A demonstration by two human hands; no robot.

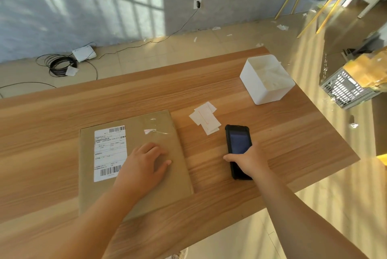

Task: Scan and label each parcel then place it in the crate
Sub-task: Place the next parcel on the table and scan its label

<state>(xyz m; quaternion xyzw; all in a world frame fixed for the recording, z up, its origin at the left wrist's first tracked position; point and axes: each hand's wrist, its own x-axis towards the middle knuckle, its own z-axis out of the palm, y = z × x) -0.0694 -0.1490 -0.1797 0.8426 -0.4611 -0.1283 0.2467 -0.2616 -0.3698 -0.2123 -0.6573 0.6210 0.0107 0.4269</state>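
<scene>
Cardboard brown and lying flat, the parcel [178, 175] sits on the near-left part of the wooden table [272, 143], its white shipping label [110, 152] facing up with a barcode at the top and another at the bottom. The left hand [144, 164] rests palm-down on the parcel just right of that label, fingers relaxed and spread, gripping nothing. The right hand [249, 162] grasps a black handheld scanner [238, 141] beside the parcel's right edge, with the thumb wrapped round the device's left side and its dark screen facing up (whether the scanner rests on the table or is held just above it, I cannot tell). Just beyond the scanner lies a small heap of white label slips [206, 119]. A white plastic bin [266, 91] stands near the table's far right corner. Off the table to the right, on the floor, a grey slotted crate [343, 91] holds yellow-taped packages [364, 68].
</scene>
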